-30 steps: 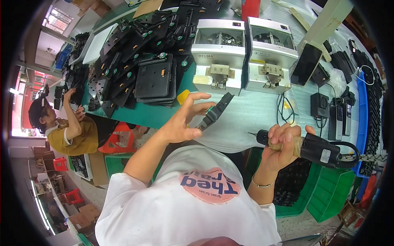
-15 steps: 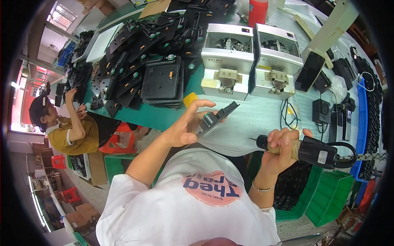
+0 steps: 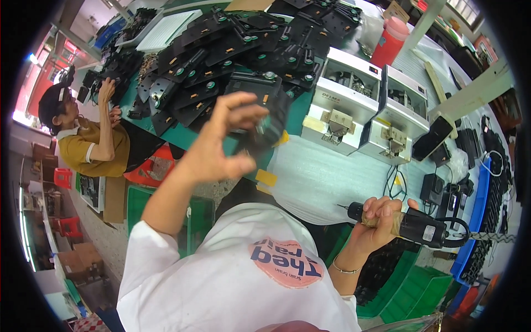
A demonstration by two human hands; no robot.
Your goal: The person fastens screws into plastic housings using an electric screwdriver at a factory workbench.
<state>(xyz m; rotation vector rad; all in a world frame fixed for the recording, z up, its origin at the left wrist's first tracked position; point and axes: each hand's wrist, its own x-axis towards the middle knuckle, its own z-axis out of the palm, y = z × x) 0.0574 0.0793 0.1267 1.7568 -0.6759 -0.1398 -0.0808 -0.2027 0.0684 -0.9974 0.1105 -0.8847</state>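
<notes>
In my left hand point(image 3: 215, 141), raised at the near edge of the black pile, is a small black plastic part point(image 3: 259, 133) with a greenish spot. Thumb and fingers stand wide around this part, and motion blurs it. My right hand point(image 3: 380, 216) is wrapped round a black electric screwdriver point(image 3: 423, 228) with tan wrapping on its grip. Its thin bit points left over the white foam sheet point(image 3: 310, 171). Beyond my left hand, flat black plates point(image 3: 249, 83) lie stacked beside a large heap of black parts point(image 3: 207, 47).
Two silver screw feeders point(image 3: 343, 99) point(image 3: 395, 116) stand at the back right, near a red container point(image 3: 390, 41). A phone-like black slab point(image 3: 430, 138) leans beside them. Green crates point(image 3: 423, 293) sit below the table. At the far left a co-worker point(image 3: 91, 133) works.
My left hand has moved left and up toward the stacked plates, with the black part. The view has turned, shifting the bench to the right. My right hand keeps the screwdriver.
</notes>
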